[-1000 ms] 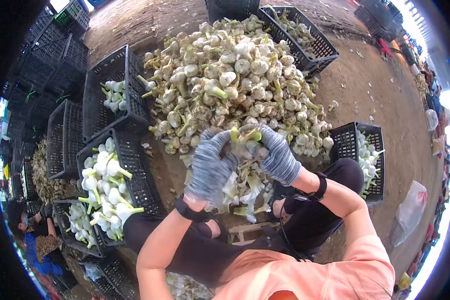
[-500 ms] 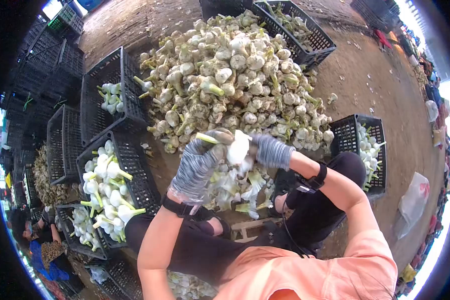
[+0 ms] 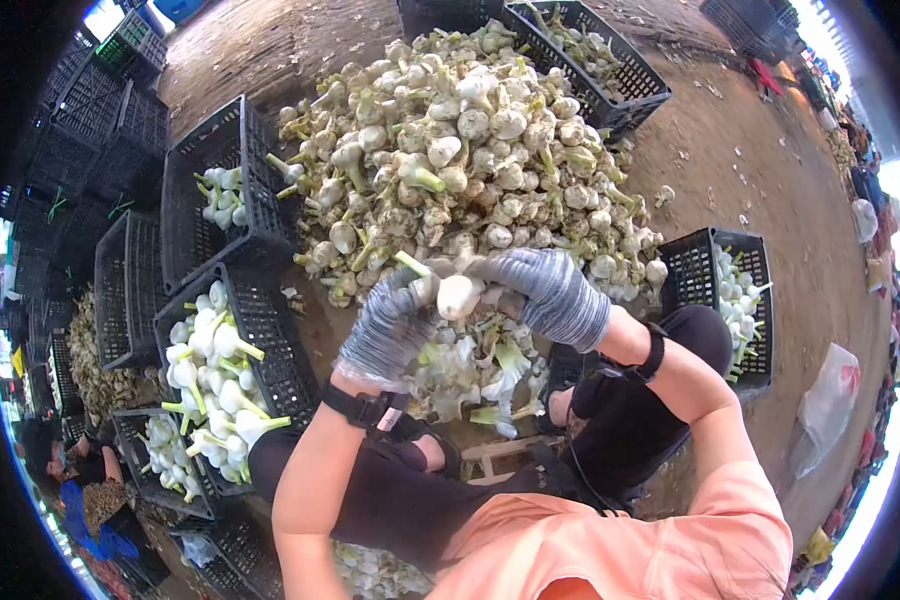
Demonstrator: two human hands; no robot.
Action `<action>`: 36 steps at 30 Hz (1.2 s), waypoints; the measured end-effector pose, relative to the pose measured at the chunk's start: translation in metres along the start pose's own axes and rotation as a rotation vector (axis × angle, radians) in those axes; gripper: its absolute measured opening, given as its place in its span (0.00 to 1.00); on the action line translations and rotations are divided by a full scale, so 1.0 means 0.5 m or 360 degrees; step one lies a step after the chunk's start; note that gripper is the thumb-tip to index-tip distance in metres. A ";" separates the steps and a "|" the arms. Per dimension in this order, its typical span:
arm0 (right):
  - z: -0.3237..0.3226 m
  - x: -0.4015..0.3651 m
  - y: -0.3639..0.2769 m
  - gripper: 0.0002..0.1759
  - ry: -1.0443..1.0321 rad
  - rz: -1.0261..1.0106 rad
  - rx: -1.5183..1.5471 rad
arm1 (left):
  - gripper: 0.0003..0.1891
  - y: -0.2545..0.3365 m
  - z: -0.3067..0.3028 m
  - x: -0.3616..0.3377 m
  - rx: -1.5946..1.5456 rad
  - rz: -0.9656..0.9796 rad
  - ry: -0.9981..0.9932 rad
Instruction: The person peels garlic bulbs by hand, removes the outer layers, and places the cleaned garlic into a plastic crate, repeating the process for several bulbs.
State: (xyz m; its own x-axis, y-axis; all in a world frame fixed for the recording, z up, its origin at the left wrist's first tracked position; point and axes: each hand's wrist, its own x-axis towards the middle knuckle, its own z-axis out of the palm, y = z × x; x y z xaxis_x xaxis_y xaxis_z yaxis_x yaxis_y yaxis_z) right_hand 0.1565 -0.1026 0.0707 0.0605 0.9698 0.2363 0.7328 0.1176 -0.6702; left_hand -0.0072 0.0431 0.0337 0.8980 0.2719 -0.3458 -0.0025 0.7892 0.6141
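Gripping: left hand [image 3: 388, 325] and right hand [image 3: 553, 292], both gloved, closed round one garlic bulb [image 3: 458, 296], held between them over the peelings [image 3: 470, 372].
Axis: green stem [image 3: 411, 264] points up-left across the left fingers; white head faces the right hand.
Hidden: right fingertips behind the bulb; exact contact unclear.
Beyond: garlic heap [image 3: 470, 140]; crate [image 3: 280, 352] to the left.

Grey-striped gloved hands [image 3: 470, 305], white garlic bulb [image 3: 459, 296], black crates [image 3: 260, 330].
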 end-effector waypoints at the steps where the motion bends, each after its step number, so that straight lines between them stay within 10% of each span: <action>1: 0.006 -0.011 0.005 0.17 0.0074 0.0080 0.0018 | 0.21 0.002 -0.003 0.000 -0.0192 -0.0060 -0.0031; 10: 0.028 -0.003 -0.002 0.19 0.0679 0.0014 -0.0085 | 0.21 0.010 0.008 0.008 -0.0584 -0.0398 -0.0101; 18: 0.037 -0.036 -0.012 0.10 0.0156 0.0322 0.0110 | 0.17 0.000 0.006 0.003 -0.0683 -0.0306 0.0113; 22: -0.033 -0.031 -0.032 0.13 -0.0122 0.1048 0.1868 | 0.16 -0.019 0.013 0.004 -0.0420 -0.0130 0.0091; 27: -0.071 -0.056 0.036 0.13 0.0270 0.0480 0.2308 | 0.12 -0.001 0.021 0.003 -0.0161 0.0100 0.0495; 28: -0.074 -0.047 0.053 0.19 -0.0116 0.0436 0.2741 | 0.12 -0.008 0.017 0.004 -0.0169 0.0111 0.0503; 32: -0.037 -0.017 -0.013 0.35 -0.0409 0.0677 -0.0517 | 0.10 -0.027 0.015 0.013 -0.0168 0.0219 0.0503; 36: 0.046 -0.006 -0.043 0.23 0.0452 0.0299 -0.0343 | 0.09 -0.037 0.017 0.006 -0.0298 0.0031 0.0638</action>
State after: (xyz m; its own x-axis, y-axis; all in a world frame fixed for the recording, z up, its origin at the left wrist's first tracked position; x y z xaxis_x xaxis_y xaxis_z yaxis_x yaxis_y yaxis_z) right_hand 0.1249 -0.1032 0.0682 0.3698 0.8688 0.3293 0.8147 -0.1328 -0.5645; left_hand -0.0007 0.0245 0.0274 0.6553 0.4508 -0.6061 -0.1303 0.8579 0.4971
